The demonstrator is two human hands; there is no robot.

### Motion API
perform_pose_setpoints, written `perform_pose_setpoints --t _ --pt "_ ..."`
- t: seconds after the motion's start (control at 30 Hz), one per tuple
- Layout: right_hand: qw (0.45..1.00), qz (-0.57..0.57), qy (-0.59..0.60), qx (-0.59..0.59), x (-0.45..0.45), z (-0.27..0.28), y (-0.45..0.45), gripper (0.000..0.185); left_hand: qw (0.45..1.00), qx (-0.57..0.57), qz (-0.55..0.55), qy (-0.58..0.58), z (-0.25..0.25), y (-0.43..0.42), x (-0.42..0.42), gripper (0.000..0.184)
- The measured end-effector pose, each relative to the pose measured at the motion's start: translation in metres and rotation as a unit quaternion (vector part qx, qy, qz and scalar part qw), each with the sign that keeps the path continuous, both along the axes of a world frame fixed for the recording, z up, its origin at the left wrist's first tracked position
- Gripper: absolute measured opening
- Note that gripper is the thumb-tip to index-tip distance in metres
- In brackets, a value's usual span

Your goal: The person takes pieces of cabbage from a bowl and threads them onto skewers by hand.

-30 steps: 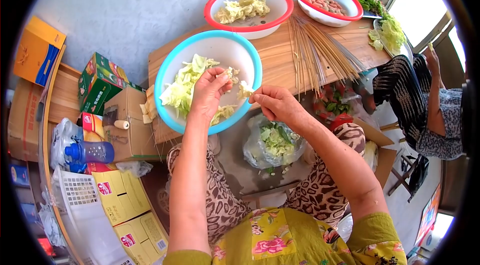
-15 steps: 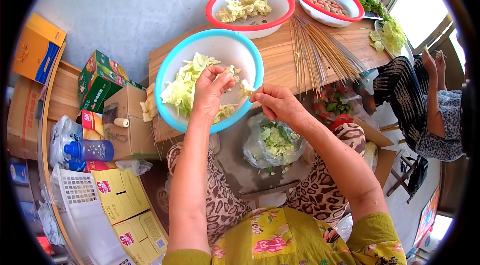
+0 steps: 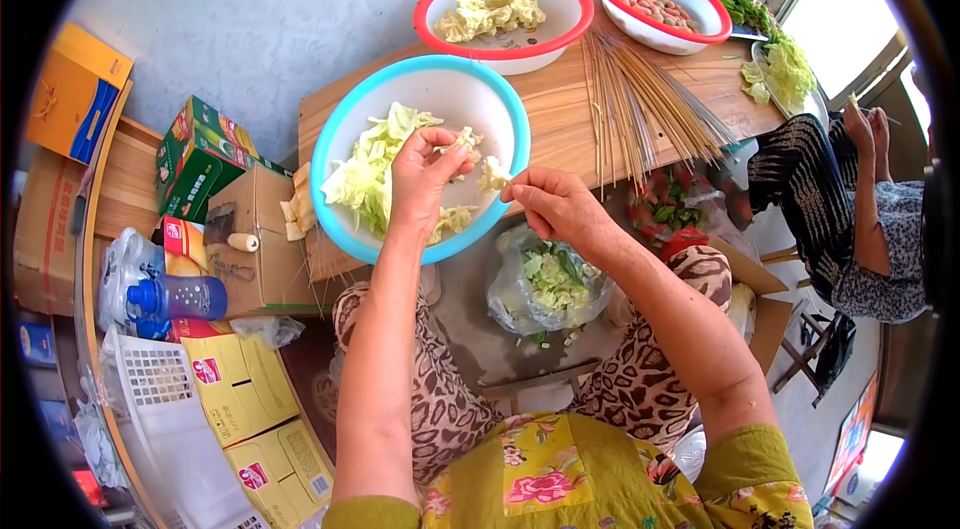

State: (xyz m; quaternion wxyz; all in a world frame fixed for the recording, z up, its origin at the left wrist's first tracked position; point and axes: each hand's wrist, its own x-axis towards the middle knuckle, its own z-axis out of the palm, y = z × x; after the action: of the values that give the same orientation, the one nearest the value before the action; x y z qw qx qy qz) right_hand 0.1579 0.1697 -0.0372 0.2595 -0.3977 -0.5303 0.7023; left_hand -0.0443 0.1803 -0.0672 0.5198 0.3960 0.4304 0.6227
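Observation:
My left hand (image 3: 425, 174) is closed in a pinch on a small pale cabbage piece (image 3: 466, 141), above a white basin (image 3: 490, 109) with a blue rim. To its right, my right hand (image 3: 560, 204) is pinched at the basin's rim on what looks like a thin skewer, mostly hidden by the fingers. A cabbage piece (image 3: 493, 174) sits just beyond those fingertips. Torn cabbage leaves (image 3: 370, 169) lie in the left part of the basin. Many loose skewers (image 3: 650, 104) are fanned out on the wooden table (image 3: 555, 114).
Behind stand a red-rimmed basin (image 3: 572, 24) of cabbage and another red-rimmed basin (image 3: 655, 37) of pinkish pieces. Greens lie at the far right. A plastic bag (image 3: 500, 294) of cabbage sits between my knees. Boxes (image 3: 240, 379) crowd the left; another person (image 3: 870, 219) sits right.
Both hands stay almost in place; the left hand's pinch has shifted very slightly. The view has barely moved.

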Motion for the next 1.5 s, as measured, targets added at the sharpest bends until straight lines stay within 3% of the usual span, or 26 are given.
perform_pose_setpoints --t 1.5 --pt "1.0 -0.006 -0.01 0.01 -0.0015 0.0005 -0.0003 0.019 0.997 -0.005 0.05 0.055 -0.0004 -0.0021 0.002 0.01"
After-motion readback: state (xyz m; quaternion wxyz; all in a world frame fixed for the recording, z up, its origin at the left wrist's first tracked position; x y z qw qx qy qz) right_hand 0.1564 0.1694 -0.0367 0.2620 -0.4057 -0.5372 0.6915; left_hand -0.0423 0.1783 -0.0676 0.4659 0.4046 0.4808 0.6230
